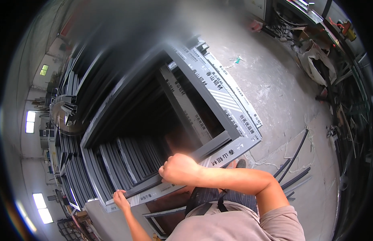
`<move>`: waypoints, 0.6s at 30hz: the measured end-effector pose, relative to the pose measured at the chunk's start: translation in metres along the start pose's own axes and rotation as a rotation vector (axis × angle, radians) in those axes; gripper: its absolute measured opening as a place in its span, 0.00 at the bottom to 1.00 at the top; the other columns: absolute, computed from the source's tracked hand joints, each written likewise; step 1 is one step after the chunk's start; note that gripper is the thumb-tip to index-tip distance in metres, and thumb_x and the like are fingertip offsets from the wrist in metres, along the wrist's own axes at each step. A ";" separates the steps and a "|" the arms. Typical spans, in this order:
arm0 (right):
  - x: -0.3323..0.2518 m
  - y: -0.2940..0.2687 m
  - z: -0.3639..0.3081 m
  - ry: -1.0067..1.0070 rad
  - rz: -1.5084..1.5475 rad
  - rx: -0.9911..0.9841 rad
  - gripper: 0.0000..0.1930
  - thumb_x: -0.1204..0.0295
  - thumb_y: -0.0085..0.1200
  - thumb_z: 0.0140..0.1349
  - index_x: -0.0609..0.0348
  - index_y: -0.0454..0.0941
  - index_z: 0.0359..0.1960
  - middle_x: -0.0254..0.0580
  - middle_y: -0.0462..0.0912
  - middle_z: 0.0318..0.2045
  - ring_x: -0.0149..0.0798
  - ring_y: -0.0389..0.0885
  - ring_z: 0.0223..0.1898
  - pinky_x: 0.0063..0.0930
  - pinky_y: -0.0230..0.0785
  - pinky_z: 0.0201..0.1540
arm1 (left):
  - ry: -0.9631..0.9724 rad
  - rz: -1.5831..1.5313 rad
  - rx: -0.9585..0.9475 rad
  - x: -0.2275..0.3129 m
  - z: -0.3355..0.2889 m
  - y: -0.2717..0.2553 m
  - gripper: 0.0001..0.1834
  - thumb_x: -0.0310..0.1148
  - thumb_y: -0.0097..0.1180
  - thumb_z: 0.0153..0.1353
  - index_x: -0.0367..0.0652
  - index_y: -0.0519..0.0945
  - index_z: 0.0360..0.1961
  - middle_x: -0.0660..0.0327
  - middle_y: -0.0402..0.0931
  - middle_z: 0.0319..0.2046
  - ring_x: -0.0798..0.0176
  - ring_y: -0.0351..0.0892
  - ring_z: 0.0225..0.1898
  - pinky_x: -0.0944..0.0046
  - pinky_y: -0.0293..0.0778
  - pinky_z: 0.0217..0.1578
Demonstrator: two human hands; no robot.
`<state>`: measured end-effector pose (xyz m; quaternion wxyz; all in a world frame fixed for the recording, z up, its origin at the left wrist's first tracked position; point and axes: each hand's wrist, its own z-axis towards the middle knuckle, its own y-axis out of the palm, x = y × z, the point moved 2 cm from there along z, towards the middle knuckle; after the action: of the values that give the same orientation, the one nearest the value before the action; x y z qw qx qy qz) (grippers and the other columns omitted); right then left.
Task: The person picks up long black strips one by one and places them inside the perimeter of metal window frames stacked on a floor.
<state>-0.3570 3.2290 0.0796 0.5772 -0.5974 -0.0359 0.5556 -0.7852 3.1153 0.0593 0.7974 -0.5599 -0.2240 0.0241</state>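
Observation:
A large grey aluminium window frame (236,149), covered with printed protective film, lies in front of me on top of other frames. Along its near inner edge runs a dark grey strip (212,145), like a glazing bead; its right end stands slightly proud of the frame. My left hand (121,199) pinches this strip near the frame's near left corner. Closed into a fist, my right hand (180,168) sits over the strip about midway along the near side. The inside of that fist is hidden, so I cannot tell whether it grips anything.
Dark profiles (70,176) stand stacked on the left. Loose black strips (296,176) lie on the grey floor (275,92) at the right. A white sack (319,66) and a cluttered bench (305,14) stand at the far right. Blur covers the upper middle.

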 end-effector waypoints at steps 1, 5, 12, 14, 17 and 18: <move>0.000 -0.001 0.000 -0.004 -0.004 -0.005 0.16 0.57 0.60 0.56 0.59 0.80 0.27 0.44 0.82 0.22 0.48 0.83 0.28 0.40 0.76 0.32 | -0.006 -0.004 0.003 0.003 0.000 0.000 0.24 0.36 0.41 0.69 0.36 0.78 0.18 0.54 0.74 0.21 0.51 0.74 0.29 0.52 0.66 0.35; -0.002 -0.013 0.008 -0.028 -0.040 0.016 0.17 0.56 0.61 0.54 0.58 0.79 0.25 0.43 0.82 0.20 0.47 0.83 0.26 0.39 0.75 0.29 | -0.021 -0.011 0.008 0.003 -0.003 -0.004 0.24 0.37 0.40 0.70 0.36 0.78 0.20 0.54 0.75 0.23 0.50 0.74 0.30 0.52 0.66 0.37; 0.022 -0.014 0.037 0.071 -0.091 -0.150 0.17 0.52 0.59 0.57 0.53 0.84 0.29 0.40 0.83 0.23 0.45 0.85 0.31 0.40 0.76 0.35 | 0.140 0.115 0.000 0.009 0.002 0.001 0.22 0.38 0.39 0.72 0.35 0.78 0.28 0.50 0.77 0.29 0.47 0.74 0.39 0.52 0.66 0.46; 0.020 -0.018 0.037 0.081 -0.092 -0.169 0.17 0.52 0.59 0.57 0.53 0.84 0.29 0.40 0.83 0.23 0.45 0.85 0.31 0.40 0.76 0.35 | 0.123 0.116 -0.004 0.010 0.001 -0.001 0.21 0.38 0.39 0.72 0.35 0.78 0.29 0.51 0.77 0.30 0.47 0.75 0.40 0.52 0.66 0.47; 0.022 -0.019 0.040 0.095 -0.099 -0.188 0.18 0.51 0.59 0.58 0.53 0.83 0.29 0.39 0.83 0.23 0.45 0.84 0.31 0.40 0.76 0.35 | 0.087 0.116 -0.029 0.007 0.003 -0.001 0.20 0.38 0.41 0.71 0.35 0.79 0.30 0.51 0.78 0.32 0.46 0.75 0.41 0.52 0.66 0.48; 0.022 -0.021 0.040 0.094 -0.110 -0.191 0.18 0.51 0.58 0.58 0.53 0.83 0.29 0.39 0.82 0.22 0.45 0.84 0.31 0.40 0.76 0.35 | 0.120 0.120 0.010 0.007 0.001 0.001 0.20 0.38 0.41 0.71 0.35 0.79 0.30 0.51 0.78 0.32 0.46 0.75 0.41 0.52 0.66 0.48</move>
<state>-0.3644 3.2773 0.0929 0.5484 -0.6722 -0.0945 0.4883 -0.7790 3.1186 0.0606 0.8092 -0.5687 -0.1420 0.0394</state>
